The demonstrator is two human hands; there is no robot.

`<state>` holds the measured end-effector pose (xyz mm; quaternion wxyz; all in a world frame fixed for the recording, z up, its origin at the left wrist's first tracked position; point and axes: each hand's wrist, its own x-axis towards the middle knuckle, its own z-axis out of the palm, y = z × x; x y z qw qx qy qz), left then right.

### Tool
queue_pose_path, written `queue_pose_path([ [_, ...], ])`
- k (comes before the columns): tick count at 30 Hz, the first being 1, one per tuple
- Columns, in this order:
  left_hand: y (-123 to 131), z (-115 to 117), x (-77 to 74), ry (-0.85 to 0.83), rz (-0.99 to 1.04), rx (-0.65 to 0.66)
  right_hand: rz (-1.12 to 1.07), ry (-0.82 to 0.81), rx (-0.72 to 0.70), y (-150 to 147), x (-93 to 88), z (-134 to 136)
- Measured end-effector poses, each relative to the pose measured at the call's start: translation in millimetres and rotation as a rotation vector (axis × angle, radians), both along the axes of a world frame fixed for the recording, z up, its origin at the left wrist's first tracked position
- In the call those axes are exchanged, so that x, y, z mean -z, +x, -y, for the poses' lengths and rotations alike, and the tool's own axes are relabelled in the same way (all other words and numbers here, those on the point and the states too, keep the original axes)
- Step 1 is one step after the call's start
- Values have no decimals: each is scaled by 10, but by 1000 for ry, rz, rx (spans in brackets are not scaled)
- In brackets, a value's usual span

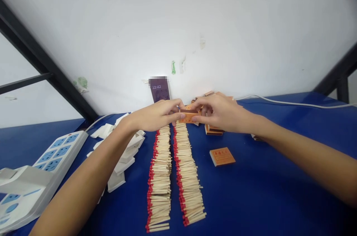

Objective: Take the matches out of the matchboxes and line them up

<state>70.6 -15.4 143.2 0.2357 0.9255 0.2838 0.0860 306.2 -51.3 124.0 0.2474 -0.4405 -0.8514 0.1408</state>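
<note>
Between both hands is an orange matchbox sleeve [187,117] with a dark brown striking side, held above the far end of the matches. My left hand [164,113] pinches its left end, and my right hand [214,111] grips the right end. Whether a tray sits inside it I cannot tell. Below lie two long rows of red-tipped matches, a left row [160,180] and a right row [188,176]. Behind my right hand is a heap of orange matchboxes [214,130], partly hidden. One orange matchbox [222,156] lies alone to the right of the rows.
White paper trays [126,165] are piled left of the matches, partly behind my left forearm. A white power strip [67,150] with blue sockets lies at far left. A phone [160,90] leans on the wall. A white cable [292,105] runs along the table's back right.
</note>
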Motion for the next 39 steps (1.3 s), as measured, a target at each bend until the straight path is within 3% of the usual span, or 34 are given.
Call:
queue_pose_path([
  [8,-60,-43,69,-29,-65,-19,-131,-45,8,-140,175,-11],
  [15,-19,-106,141,-121,-10,-18,-103,64,88,-208,254,-19],
  [21,-25,-170,165,-98,-4,-27,-113,80,52,-239,298,13],
  [27,-45,-152,170,-85,-14,-68,-167,-20,68,-293,316,23],
  [33,-51,-116,157,-95,32,-75,-206,2,148,-306,281,7],
  [39,-33,-130,211,-78,39,-53,-86,-30,29,-247,243,18],
])
